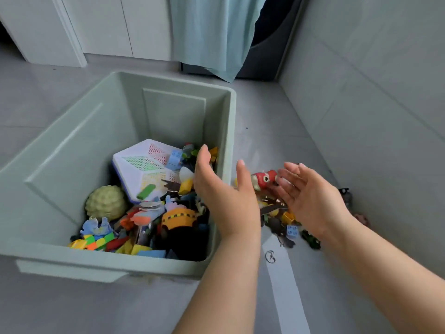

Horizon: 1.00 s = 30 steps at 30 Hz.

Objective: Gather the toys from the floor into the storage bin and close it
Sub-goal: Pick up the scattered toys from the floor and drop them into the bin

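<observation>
Head view, looking down at a grey tiled floor (265, 121). A pale green storage bin (230, 131) stands open at left, its lid not in view. It already holds a mixed layer of toys, among them a white perforated basket (147, 162), a knobbly pale ball (107, 201) and a multicoloured puzzle cube (96, 242). The remaining toys on the floor (279, 213) lie in a small heap just to the right of the bin's right wall, between the two hands; a red animal figure (263, 177) sits at its far side and a blue building brick (292, 230) at its near side, with a few darker pieces scattered further right.

The left hand (224, 196) is raised edge-on above the bin's right rim, and the right hand (310, 196) faces it, palm inward. The fingers (292, 172) of both hands are spread wide and loosely curved; neither hand has hold of anything.

Handling, as a judgement: the heap appears to consist of small, light, rigid plastic pieces and thin flat cut-outs, smooth enough to slip and unlikely to break. Such loose items are best taken by cupping both palms under the heap from opposite sides and lifting together over the rim. The flat pieces may cling to the tile and need pinching up singly.
</observation>
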Tool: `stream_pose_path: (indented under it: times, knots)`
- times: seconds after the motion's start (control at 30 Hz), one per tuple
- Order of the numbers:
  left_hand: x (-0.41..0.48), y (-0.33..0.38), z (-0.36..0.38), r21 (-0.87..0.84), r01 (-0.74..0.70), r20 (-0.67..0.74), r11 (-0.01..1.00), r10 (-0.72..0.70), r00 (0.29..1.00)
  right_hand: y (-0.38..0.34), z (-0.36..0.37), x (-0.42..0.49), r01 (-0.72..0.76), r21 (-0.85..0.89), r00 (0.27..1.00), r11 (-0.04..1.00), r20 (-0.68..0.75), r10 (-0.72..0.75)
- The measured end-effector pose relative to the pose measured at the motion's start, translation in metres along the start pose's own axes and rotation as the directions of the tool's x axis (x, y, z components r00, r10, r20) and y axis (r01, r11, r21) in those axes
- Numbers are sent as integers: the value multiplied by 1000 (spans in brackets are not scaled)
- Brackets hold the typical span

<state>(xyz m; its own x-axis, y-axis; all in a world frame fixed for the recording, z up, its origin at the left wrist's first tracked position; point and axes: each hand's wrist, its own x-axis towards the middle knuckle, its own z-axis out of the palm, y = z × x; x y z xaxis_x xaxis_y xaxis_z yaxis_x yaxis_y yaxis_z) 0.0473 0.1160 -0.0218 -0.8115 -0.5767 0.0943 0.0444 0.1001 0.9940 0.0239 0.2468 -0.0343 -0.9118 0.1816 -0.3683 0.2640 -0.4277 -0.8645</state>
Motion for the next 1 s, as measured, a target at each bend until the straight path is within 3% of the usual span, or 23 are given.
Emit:
stream_pose_path:
  times: [0.1,0.17,0.23,0.3,0.37,0.47,0.7,0.8,0.87,0.93,1.0]
  knots:
    - [-17,6,30,-136,28,221,990,2,975,-3,-79,19,-32,-188,949,982,-314,-29]
    - [-25,-6,49,-152,150,352,977,-88,932,14,-127,31,-173,-518,928,837,-370,-37]
    - [-36,-31,73,-110,371,438,922,-291,851,36,-164,40,-264,-772,943,578,-331,-11]
    - [-51,-64,91,-76,612,470,788,-513,718,57,-182,48,-279,-882,959,379,-276,64]
    - [-67,-93,101,-43,771,469,635,-669,577,74,-188,63,-179,-949,984,261,-171,52]
    - [-86,-123,109,-8,842,424,540,-761,491,91,-183,94,73,-981,994,180,57,-91]
    - [-106,-153,139,59,838,428,542,-772,469,103,-180,134,176,-969,969,174,139,-202]
    - [-108,-158,149,8,856,454,517,-765,458,97,-191,123,195,-895,958,402,86,-274]
    - [-106,-160,153,-81,900,548,427,-735,398,90,-195,101,247,-793,949,556,82,-305]
    - [-102,-162,153,-132,934,642,332,-689,336,86,-195,73,356,-777,932,519,257,-256]
    - [-99,-165,147,-111,946,672,304,-679,296,86,-194,54,455,-754,885,474,442,-146]
